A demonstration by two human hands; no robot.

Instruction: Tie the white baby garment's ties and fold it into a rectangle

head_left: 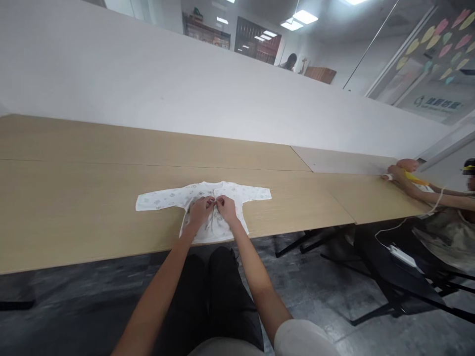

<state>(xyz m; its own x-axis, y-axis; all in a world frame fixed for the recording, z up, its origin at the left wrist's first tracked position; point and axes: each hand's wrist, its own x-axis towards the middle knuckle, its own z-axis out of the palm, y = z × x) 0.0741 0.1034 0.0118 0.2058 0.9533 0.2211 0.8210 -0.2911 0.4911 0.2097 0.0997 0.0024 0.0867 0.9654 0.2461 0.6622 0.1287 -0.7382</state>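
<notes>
A small white baby shirt (230, 192) with a faint print lies spread on the wooden table (92, 198), sleeves stretched out to both sides. Its front opening runs down the middle. My left hand (200, 210) pinches one edge of that opening, fingertips closed on the cloth. Close beside it, my right hand (225, 207) pinches the other edge, the two sets of fingertips nearly meeting at the upper chest. Whatever fastener sits between the fingers is too small to make out. The shirt's lower hem reaches near the table's front edge.
A white partition (185, 94) with glass above stands behind the table. At the far right a co-worker's arms (419, 190) handle a doll (407, 165) in yellow. A black chair (393, 267) holding a white power strip (403, 256) stands below, its cable running up to the table.
</notes>
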